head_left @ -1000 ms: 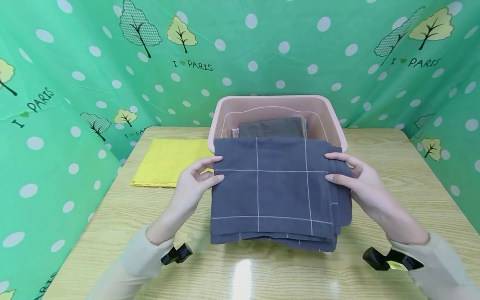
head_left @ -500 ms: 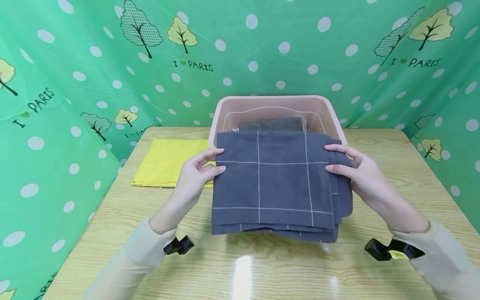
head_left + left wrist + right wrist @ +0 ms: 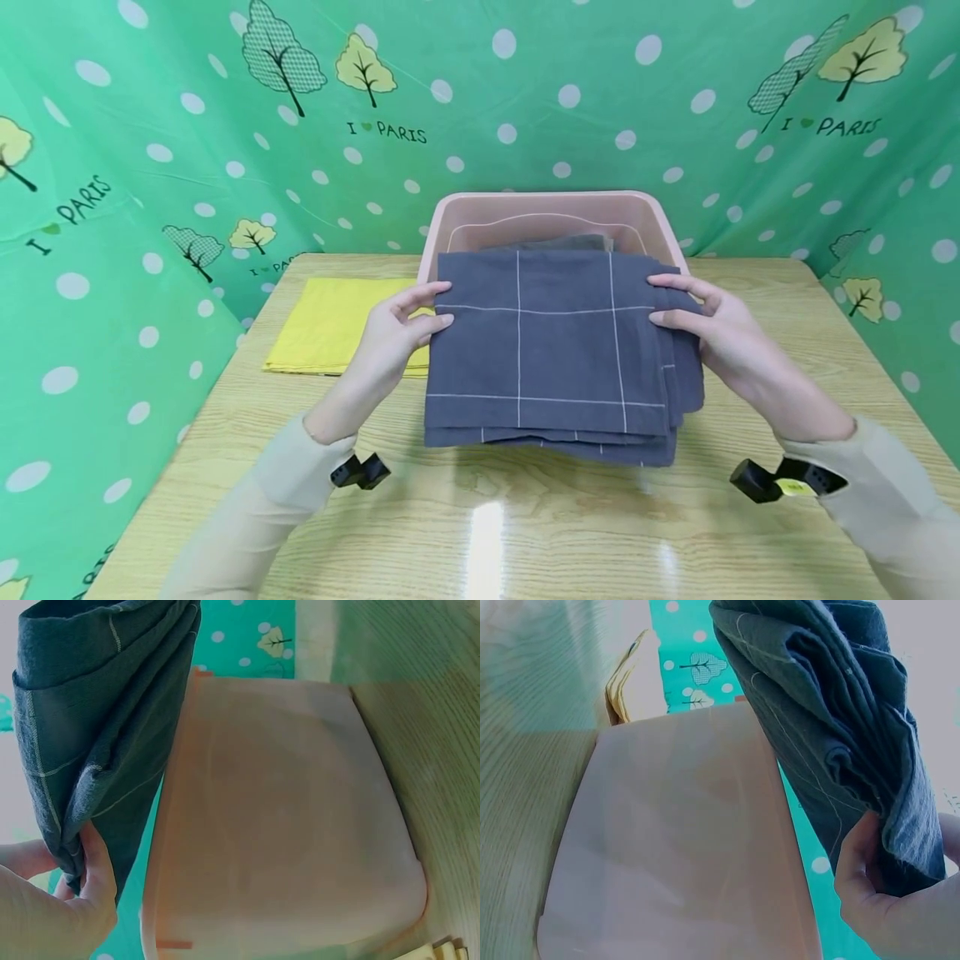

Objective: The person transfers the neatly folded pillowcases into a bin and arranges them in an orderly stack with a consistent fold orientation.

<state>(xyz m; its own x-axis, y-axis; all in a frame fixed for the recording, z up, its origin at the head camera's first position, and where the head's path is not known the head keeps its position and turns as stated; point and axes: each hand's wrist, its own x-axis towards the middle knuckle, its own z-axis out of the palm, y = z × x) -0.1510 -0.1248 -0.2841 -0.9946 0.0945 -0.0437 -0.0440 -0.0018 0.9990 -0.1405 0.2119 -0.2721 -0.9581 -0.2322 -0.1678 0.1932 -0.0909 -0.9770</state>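
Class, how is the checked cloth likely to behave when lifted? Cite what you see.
The checked cloth is probably floppy, since its folds bend in both wrist views. Its layers may slide apart, as their edges sit staggered in the head view.

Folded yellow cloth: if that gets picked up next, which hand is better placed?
Likely the left hand: the folded yellow cloth lies on that side, while the right hand is across the folded navy checked cloth. Both hands grip the navy one, so either would first need freeing.
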